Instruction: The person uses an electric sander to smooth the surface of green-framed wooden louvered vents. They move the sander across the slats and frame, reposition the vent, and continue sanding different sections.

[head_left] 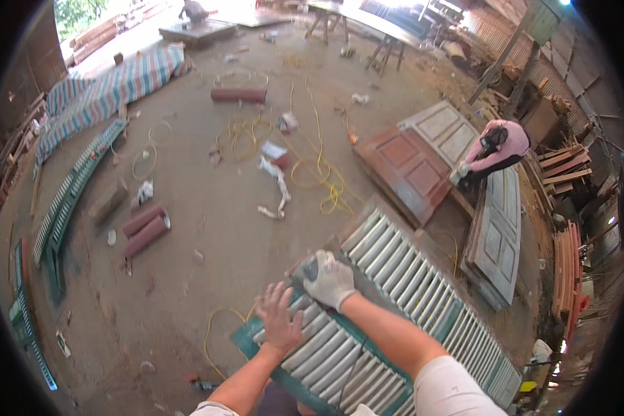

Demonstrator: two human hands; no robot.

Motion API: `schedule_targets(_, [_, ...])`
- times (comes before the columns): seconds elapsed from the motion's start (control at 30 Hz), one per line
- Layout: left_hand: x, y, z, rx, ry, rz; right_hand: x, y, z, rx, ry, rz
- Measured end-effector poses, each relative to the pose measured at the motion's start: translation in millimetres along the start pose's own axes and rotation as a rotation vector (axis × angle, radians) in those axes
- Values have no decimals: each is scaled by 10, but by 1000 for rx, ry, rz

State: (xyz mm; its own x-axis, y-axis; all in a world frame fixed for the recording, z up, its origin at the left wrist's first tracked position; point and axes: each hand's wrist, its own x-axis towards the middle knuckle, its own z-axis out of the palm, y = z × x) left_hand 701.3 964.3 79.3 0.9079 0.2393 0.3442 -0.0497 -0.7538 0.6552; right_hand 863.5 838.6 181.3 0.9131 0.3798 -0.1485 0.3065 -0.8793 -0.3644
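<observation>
Two louvered shutters with green frames and pale, worn slats lie side by side in front of me, the near shutter [319, 340] and the far shutter [402, 267]. My left hand [279, 319] is bare, its fingers spread over the upper end of the near shutter. A pale work glove with grey patches covers my right hand [328, 279]. Its fingers are curled down at the upper end of the shutters, beside a brownish edge. Whatever lies under the glove is hidden. A thin dark cord [353, 371] crosses the near slats.
At right, a person [503, 142] in a pink top bends over panelled doors [412, 173]. Yellow cord [333, 187] loops across the floor. Reddish rolls [145, 232] lie at left, near green louvered frames [69, 194] and a striped tarp [118, 87]. Planks [565, 166] are stacked at right.
</observation>
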Motion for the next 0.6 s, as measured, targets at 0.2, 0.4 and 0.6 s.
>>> schedule_targets(0.2, [1791,648,107,-77,-568,344,-427,586,367,92,138,-54])
schedule_targets(0.4, [1479,691,609,30,-545,532,-1089,1176,581,-103,332,-84])
schedule_targets(0.6, [2007,199,264,157,-678,570,-601,770,464,27,24,48])
